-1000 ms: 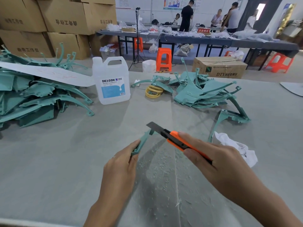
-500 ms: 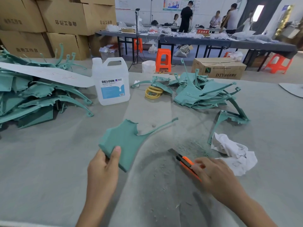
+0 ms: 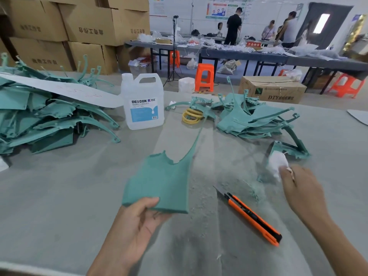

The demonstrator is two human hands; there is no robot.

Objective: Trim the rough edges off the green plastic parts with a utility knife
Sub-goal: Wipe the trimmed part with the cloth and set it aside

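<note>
The left hand (image 3: 137,218) holds a green plastic part (image 3: 161,186) by its near edge, thumb pressed on the top face and the other fingers curled underneath, so the flat panel tilts up above the grey table (image 3: 59,196) with its thin curved arm pointing away. The utility knife (image 3: 253,215) lies free on the table to the right of that part, between the two hands, touched by neither; its orange body runs diagonally and the exposed blade points up and left. The right hand (image 3: 304,190) is farther right, and its fingers seem to be curled round a white cloth (image 3: 277,164), though blur smears the contact. Pale shavings dust the table around the knife. One heap of green parts (image 3: 49,120) sits far left, another heap (image 3: 253,120) beyond the knife, with a white jug (image 3: 143,104) and yellow rings (image 3: 192,116) between them.
</note>
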